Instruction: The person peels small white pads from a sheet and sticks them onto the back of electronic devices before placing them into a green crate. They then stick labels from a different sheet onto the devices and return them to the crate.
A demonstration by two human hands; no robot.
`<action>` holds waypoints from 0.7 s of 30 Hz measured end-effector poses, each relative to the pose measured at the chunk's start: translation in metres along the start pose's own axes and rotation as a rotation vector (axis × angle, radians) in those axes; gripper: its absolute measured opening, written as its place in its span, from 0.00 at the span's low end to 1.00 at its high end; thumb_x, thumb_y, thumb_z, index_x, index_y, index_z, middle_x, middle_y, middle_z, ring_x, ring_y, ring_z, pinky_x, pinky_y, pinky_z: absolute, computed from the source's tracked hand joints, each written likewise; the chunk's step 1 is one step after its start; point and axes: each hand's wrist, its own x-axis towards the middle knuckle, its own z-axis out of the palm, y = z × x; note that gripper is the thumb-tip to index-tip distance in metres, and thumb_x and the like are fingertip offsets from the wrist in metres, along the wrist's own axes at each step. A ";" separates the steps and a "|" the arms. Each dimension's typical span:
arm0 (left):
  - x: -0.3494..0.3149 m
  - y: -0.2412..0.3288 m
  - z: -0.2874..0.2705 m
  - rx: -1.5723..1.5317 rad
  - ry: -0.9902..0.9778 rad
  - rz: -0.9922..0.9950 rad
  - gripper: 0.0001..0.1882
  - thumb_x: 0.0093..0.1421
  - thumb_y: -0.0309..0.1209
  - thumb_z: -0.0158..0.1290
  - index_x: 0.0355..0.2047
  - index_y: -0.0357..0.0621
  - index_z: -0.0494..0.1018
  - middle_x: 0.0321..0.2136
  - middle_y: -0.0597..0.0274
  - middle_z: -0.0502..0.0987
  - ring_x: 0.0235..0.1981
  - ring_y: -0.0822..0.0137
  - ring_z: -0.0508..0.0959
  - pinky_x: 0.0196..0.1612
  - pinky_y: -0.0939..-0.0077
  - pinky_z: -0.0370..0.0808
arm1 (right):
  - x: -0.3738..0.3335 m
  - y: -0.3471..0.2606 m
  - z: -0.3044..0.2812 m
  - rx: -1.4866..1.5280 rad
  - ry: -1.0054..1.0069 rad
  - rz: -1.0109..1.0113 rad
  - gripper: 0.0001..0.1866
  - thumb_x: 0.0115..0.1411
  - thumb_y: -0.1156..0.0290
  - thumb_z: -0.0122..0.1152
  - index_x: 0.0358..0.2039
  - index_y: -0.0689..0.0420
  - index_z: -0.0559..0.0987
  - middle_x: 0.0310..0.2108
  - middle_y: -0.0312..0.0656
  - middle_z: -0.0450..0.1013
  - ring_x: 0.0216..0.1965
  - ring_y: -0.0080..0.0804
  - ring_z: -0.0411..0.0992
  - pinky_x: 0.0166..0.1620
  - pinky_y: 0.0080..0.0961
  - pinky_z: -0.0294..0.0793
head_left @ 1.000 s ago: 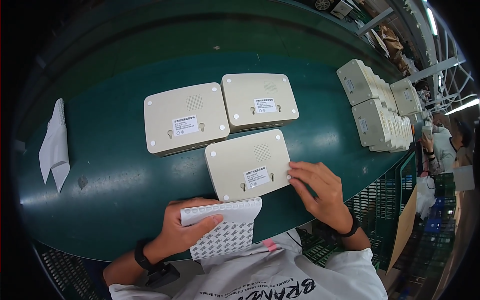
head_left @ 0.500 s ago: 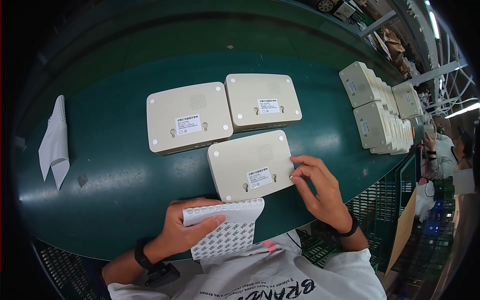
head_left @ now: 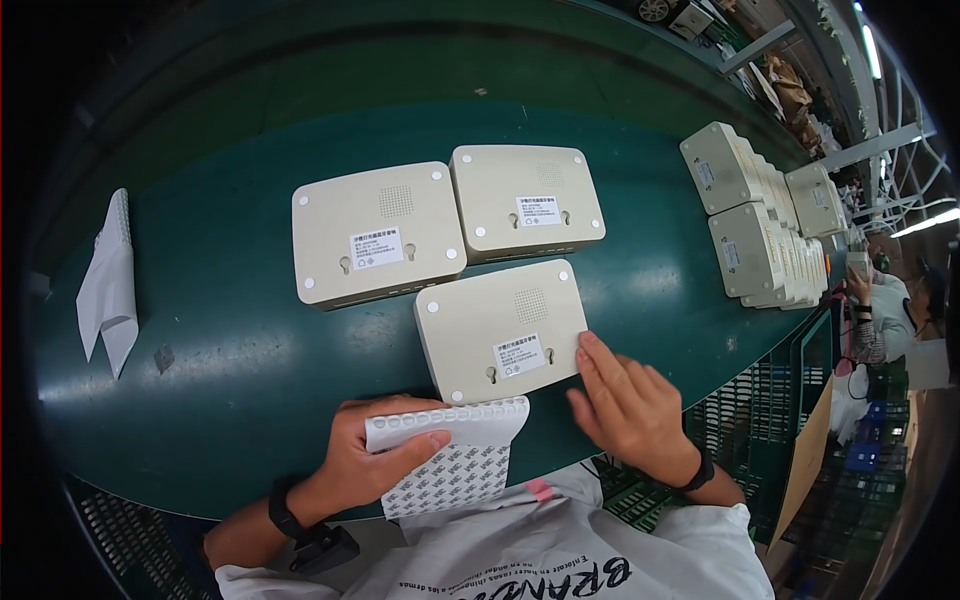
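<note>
Thumb (head_left: 583, 410) apart, right hand (head_left: 635, 400) with fingertips (head_left: 590, 343) on nearest box (head_left: 475, 325), left hand (head_left: 362, 465) pinching sticker sheet (head_left: 455, 475)

Dark green table (head_left: 250, 410); lit tube lights (head_left: 869, 50), pale metal beam (head_left: 868, 144) at right.

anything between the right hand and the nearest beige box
Nothing visible: the right hand has fingertips at the lower right corner of the nearest beige box. The white sheet in the left hand is farther left.

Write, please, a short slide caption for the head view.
Left hand grips a white dotted sheet; right hand touches the nearest cream box.
</note>
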 end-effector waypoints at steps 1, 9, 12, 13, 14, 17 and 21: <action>0.000 0.002 0.000 0.008 -0.001 0.005 0.13 0.62 0.26 0.61 0.45 0.32 0.80 0.38 0.55 0.84 0.36 0.74 0.82 0.39 0.79 0.78 | -0.001 -0.004 -0.002 -0.089 -0.010 -0.009 0.21 0.53 0.76 0.70 0.48 0.63 0.79 0.53 0.52 0.75 0.37 0.41 0.78 0.38 0.29 0.78; -0.001 0.011 -0.004 0.074 -0.094 0.081 0.13 0.61 0.24 0.62 0.45 0.32 0.80 0.35 0.55 0.84 0.34 0.74 0.82 0.37 0.79 0.78 | 0.046 0.038 -0.017 0.476 -0.122 0.032 0.39 0.48 0.63 0.76 0.61 0.58 0.71 0.66 0.53 0.63 0.60 0.53 0.67 0.58 0.42 0.71; 0.003 0.016 -0.004 0.210 -0.153 0.219 0.13 0.60 0.24 0.62 0.45 0.33 0.80 0.34 0.56 0.84 0.33 0.74 0.82 0.35 0.79 0.77 | 0.069 0.030 -0.013 0.343 -0.180 -0.064 0.44 0.46 0.60 0.78 0.62 0.57 0.69 0.68 0.53 0.58 0.65 0.56 0.59 0.61 0.44 0.68; 0.004 0.018 -0.003 0.290 -0.170 0.306 0.13 0.60 0.24 0.62 0.45 0.33 0.80 0.34 0.56 0.84 0.32 0.74 0.82 0.35 0.79 0.77 | 0.074 0.029 -0.014 0.274 -0.220 -0.105 0.46 0.45 0.59 0.79 0.63 0.56 0.68 0.69 0.53 0.55 0.67 0.58 0.55 0.63 0.46 0.66; 0.005 0.022 -0.004 0.370 -0.187 0.391 0.13 0.59 0.23 0.63 0.45 0.33 0.80 0.34 0.56 0.84 0.32 0.74 0.81 0.34 0.78 0.77 | 0.075 0.030 -0.013 0.274 -0.199 -0.109 0.46 0.45 0.59 0.79 0.63 0.56 0.68 0.69 0.53 0.55 0.67 0.58 0.55 0.63 0.46 0.66; 0.001 0.044 -0.022 0.329 -0.198 0.265 0.13 0.55 0.22 0.65 0.42 0.32 0.80 0.33 0.56 0.83 0.31 0.72 0.81 0.35 0.76 0.78 | 0.077 0.032 -0.010 0.425 -0.213 -0.080 0.46 0.43 0.55 0.80 0.60 0.57 0.69 0.66 0.56 0.57 0.67 0.59 0.55 0.63 0.47 0.67; -0.007 0.056 -0.055 0.067 0.146 0.076 0.13 0.53 0.23 0.68 0.38 0.33 0.80 0.33 0.58 0.83 0.31 0.72 0.81 0.36 0.78 0.78 | 0.081 0.031 -0.024 0.422 -0.196 -0.091 0.46 0.42 0.52 0.81 0.58 0.57 0.69 0.62 0.58 0.59 0.64 0.60 0.58 0.62 0.46 0.67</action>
